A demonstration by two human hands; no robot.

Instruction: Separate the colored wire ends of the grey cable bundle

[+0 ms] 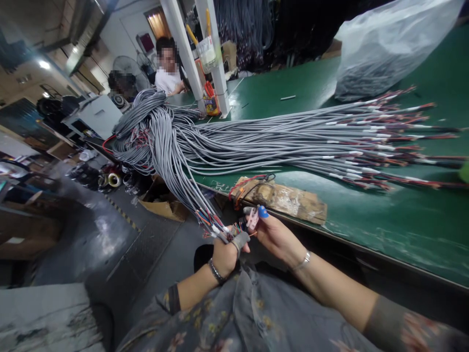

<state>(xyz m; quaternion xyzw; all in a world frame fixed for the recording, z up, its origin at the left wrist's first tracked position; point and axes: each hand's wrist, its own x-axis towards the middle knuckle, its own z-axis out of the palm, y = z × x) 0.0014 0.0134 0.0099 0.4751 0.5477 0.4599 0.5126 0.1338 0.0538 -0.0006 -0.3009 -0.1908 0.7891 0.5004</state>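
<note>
- The left hand [226, 255] grips gray cable ends [215, 223].
- The right hand [277, 235] pinches a small pink piece [252, 219].
- A wooden board [293, 201] rests on the green tabletop [370, 230].

Many cables [264, 132], one board [300, 201], one bag [388, 49]

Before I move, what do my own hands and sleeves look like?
The left hand has a grey thumb covering and a dark, beaded-looking bracelet. The right hand has a blue thumb covering and a silvery wristband. Both sleeves are dark grey with a floral print; the left sleeve has a darker cuff.
</note>
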